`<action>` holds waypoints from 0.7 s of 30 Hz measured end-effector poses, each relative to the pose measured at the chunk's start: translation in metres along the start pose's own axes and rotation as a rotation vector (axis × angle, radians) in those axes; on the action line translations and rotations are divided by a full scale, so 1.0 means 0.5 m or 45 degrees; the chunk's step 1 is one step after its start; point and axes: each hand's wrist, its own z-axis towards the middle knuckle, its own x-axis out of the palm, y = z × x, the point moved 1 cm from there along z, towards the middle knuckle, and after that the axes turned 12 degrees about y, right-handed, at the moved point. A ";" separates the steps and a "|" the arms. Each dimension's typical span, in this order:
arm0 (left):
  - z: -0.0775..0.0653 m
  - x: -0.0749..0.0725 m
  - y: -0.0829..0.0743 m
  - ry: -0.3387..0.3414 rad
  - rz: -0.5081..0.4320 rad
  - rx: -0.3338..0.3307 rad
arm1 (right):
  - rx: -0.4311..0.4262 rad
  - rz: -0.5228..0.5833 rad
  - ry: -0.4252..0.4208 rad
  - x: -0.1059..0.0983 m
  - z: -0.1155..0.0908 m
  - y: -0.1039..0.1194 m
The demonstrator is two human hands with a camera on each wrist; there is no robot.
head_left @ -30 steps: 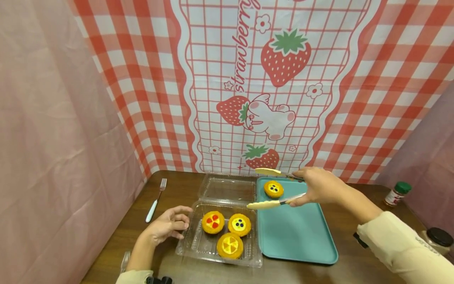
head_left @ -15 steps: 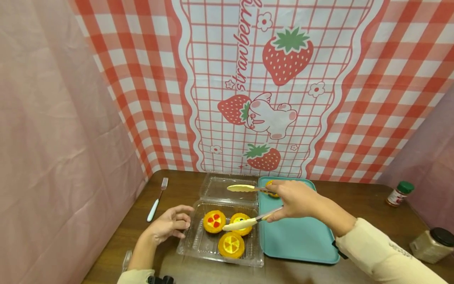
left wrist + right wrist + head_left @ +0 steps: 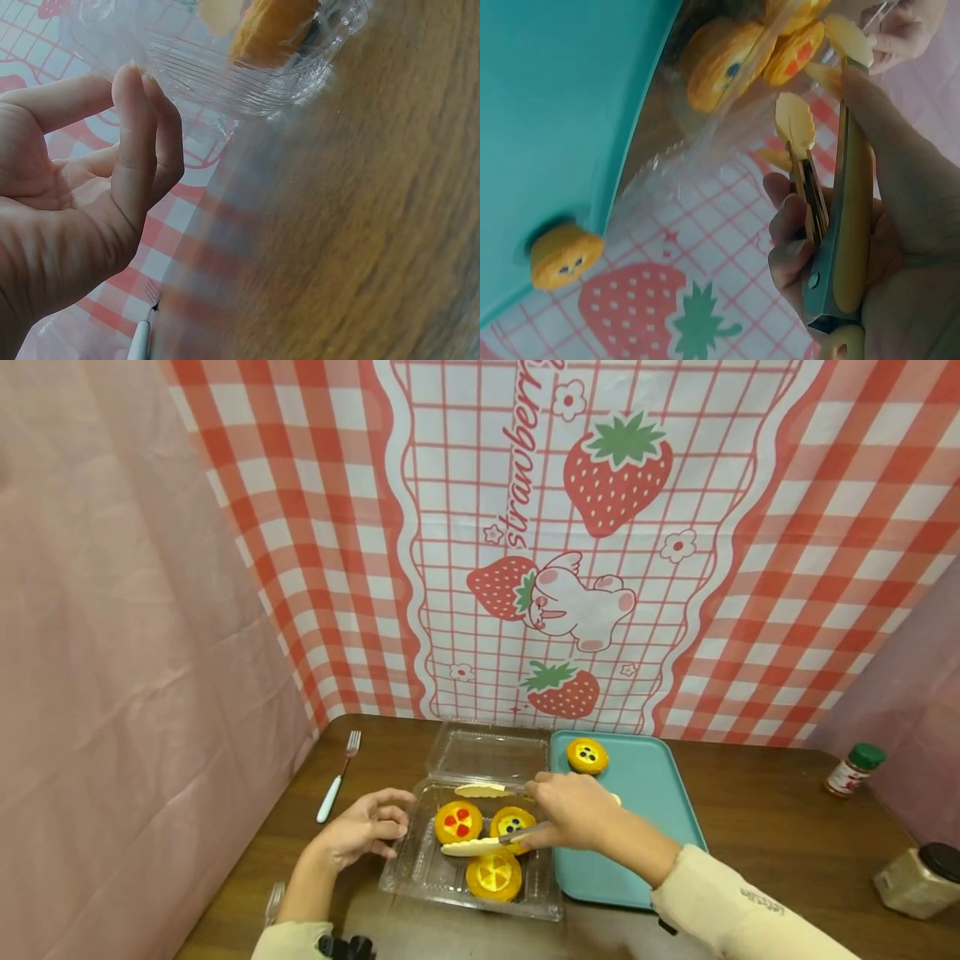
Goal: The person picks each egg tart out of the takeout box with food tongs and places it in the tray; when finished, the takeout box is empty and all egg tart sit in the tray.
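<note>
My right hand (image 3: 573,810) grips yellow-tipped tongs (image 3: 851,195), their arms spread over the clear plastic box (image 3: 431,893). One tong tip lies behind the red-topped egg tart (image 3: 458,821), the other just in front of it; contact cannot be judged. Beside it sits a tart with dark berries (image 3: 513,820), partly covered by the tongs. An orange-wedge tart (image 3: 493,878) is nearest the front. Another berry tart (image 3: 587,756) rests on the teal tray (image 3: 630,877). At the box's left edge is my left hand (image 3: 363,828), fingers loosely bent, fingertips at the rim in the left wrist view (image 3: 131,150).
The box's open lid (image 3: 491,752) lies toward the checked cloth backdrop. A white-handled fork (image 3: 330,795) is at the left, and a second fork (image 3: 274,902) shows near the left forearm. At the right stand a green-capped jar (image 3: 853,770) and a black-lidded jar (image 3: 918,881).
My right hand has carried the tongs leftward from over the tray to the red-topped tart, uncovering the tart on the tray. My left hand stays by the box.
</note>
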 end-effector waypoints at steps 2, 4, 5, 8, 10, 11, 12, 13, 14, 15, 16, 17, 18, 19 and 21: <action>0.001 0.000 0.001 0.002 -0.006 0.001 | 0.016 0.021 0.000 0.007 0.005 0.006; 0.003 0.001 0.002 0.006 -0.012 0.001 | 0.031 0.018 0.001 0.012 0.009 0.010; 0.004 0.001 0.002 0.008 -0.014 0.001 | 0.036 0.016 0.001 0.013 0.010 0.012; 0.006 0.000 0.002 0.012 -0.014 0.003 | 0.038 -0.004 -0.006 0.016 0.013 0.017; 0.007 -0.001 0.001 0.013 -0.011 0.002 | 0.037 -0.018 -0.012 0.017 0.014 0.019; 0.006 -0.001 0.000 0.014 -0.008 0.004 | 0.039 -0.024 -0.013 0.017 0.015 0.019; 0.006 -0.002 0.000 0.014 -0.006 0.005 | 0.042 -0.026 -0.012 0.017 0.016 0.020; 0.006 -0.002 0.000 0.014 -0.004 0.005 | 0.048 -0.028 -0.009 0.017 0.016 0.020; 0.006 -0.003 0.000 0.013 -0.002 0.005 | 0.053 -0.029 -0.007 0.016 0.017 0.020; 0.005 -0.003 0.000 0.013 -0.001 0.005 | 0.056 -0.025 -0.005 0.016 0.017 0.020; 0.005 -0.004 0.000 0.012 -0.001 0.005 | 0.060 -0.025 -0.003 0.017 0.018 0.020; 0.004 -0.004 0.000 0.012 0.000 0.005 | 0.066 -0.029 0.001 0.018 0.020 0.020; 0.004 -0.005 0.001 0.009 -0.001 0.003 | 0.069 -0.034 0.007 0.018 0.021 0.021; 0.004 -0.005 0.001 0.007 -0.003 0.003 | 0.073 -0.043 0.011 0.018 0.023 0.021; 0.002 -0.006 0.002 0.005 -0.006 0.003 | 0.079 -0.056 0.018 0.020 0.026 0.024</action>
